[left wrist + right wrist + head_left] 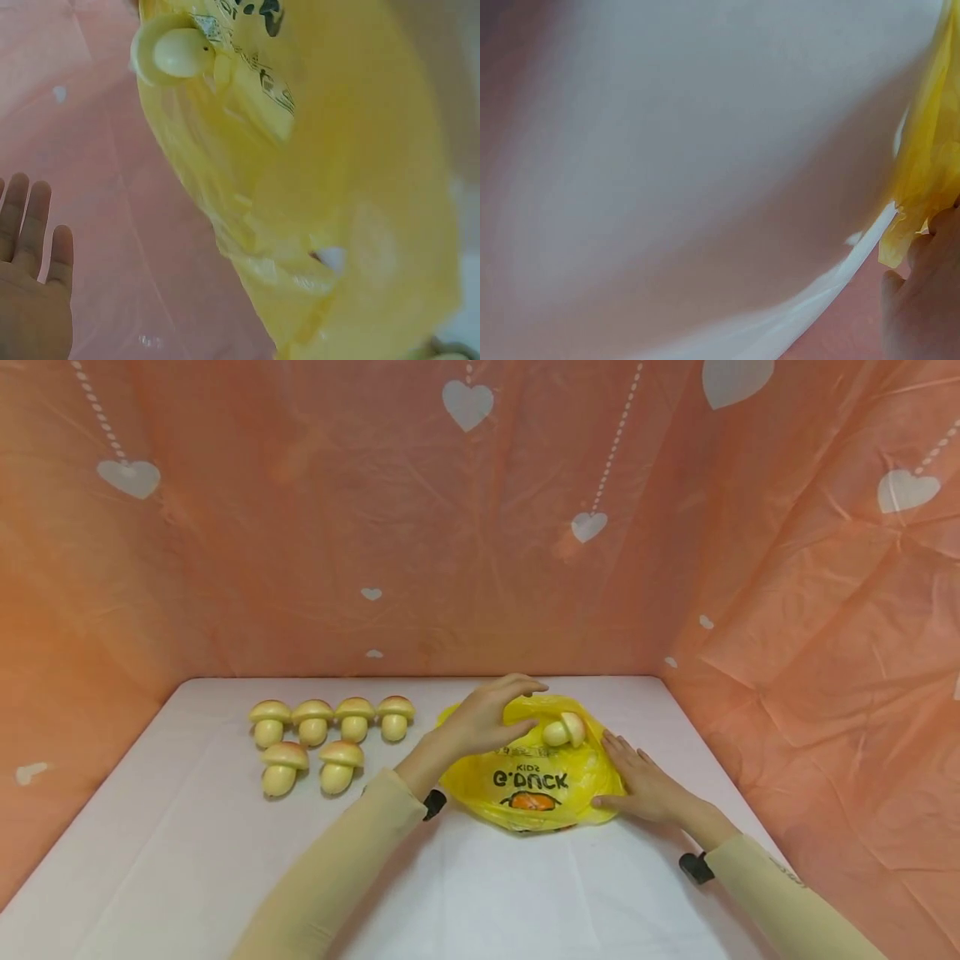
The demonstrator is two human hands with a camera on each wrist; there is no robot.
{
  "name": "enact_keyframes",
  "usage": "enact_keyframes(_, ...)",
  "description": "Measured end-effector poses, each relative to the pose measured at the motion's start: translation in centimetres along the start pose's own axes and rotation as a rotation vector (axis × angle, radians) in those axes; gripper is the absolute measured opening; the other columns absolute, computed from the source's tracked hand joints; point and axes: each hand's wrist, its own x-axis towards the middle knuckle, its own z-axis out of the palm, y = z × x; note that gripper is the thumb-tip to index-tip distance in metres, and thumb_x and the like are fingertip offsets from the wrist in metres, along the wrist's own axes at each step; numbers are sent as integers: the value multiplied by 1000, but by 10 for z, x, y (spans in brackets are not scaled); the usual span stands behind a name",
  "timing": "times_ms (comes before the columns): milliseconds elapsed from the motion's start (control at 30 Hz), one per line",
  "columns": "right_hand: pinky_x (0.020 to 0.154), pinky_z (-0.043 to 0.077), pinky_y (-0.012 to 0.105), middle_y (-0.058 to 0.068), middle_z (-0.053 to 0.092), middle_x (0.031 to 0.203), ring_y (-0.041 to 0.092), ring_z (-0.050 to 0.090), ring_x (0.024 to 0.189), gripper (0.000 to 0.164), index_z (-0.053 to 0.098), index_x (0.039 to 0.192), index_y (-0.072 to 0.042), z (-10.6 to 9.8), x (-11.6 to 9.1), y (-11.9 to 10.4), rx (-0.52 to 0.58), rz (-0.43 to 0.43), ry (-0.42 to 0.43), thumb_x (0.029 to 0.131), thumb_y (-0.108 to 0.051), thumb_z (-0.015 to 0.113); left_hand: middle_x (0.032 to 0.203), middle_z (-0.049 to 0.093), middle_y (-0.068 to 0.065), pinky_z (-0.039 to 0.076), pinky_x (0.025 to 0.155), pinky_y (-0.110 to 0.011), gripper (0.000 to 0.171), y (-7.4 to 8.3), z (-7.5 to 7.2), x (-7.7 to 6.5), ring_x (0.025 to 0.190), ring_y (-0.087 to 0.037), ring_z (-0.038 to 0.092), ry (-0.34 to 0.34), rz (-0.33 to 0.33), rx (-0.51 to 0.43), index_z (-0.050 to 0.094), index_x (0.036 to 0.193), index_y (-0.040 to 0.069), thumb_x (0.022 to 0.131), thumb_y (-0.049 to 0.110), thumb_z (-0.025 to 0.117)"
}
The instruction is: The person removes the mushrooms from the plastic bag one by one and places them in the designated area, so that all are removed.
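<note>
A yellow plastic bag (585,777) lies on the table with its mouth spread wide and dark print showing inside. One toy mushroom (564,731), with a pale stem and reddish cap, rests in it; the left wrist view shows this mushroom (178,54) stem-on. My left hand (491,714) hovers over the bag's left part, its fingers loosely bent and holding nothing. At the bag's right edge, my right hand (645,781) touches the plastic with extended fingers, thumb spread toward the near side. The right wrist view shows only part of that hand (926,292) beside the bag.
Several more toy mushrooms (312,722) stand in two rows on the left of the white-covered table (187,860). Orange cloth (420,552) with white hearts hangs behind the table and along its sides.
</note>
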Motion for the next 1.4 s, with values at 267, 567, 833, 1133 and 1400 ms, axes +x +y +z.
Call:
enact_keyframes(267,124,9,66,21,10,172,47,11,157,111,15,164,4,1,1,5,-12,0,-7,93,-62,69,143,60,-2,52,105,-33,48,-4,18,27,126,-18,60,-113,-52,37,59,144,13,99,20,73)
enact_keyframes(567,124,7,66,19,9,173,45,9,157,112,14,165,1,-1,0,7,11,15,-19,92,-64,68,147,60,0,38,119,-34,44,-12,40,49,139,-18,52,-241,-137,71,61,143,15,101,21,71)
enact_keyframes(833,125,8,65,20,10,173,44,11,157,112,14,165,2,2,0,4,-4,6,-23,92,-64,68,148,60,0,36,121,-34,42,-27,57,59,141,-19,51,-329,-154,104,63,142,15,101,21,70)
enact_keyframes(1133,125,8,64,19,9,173,44,10,158,110,13,165,2,3,-1,1,4,-3,-31,93,-60,69,152,56,6,30,124,-39,50,-33,64,61,145,-16,45,-406,-152,129,62,145,23,98,16,74)
enact_keyframes(1400,125,8,64,19,10,173,44,10,158,111,12,165,2,2,-1,1,3,-1,-31,93,-60,70,158,49,8,24,126,-43,60,-37,66,60,149,-18,39,-448,-158,193,55,152,28,97,22,76)
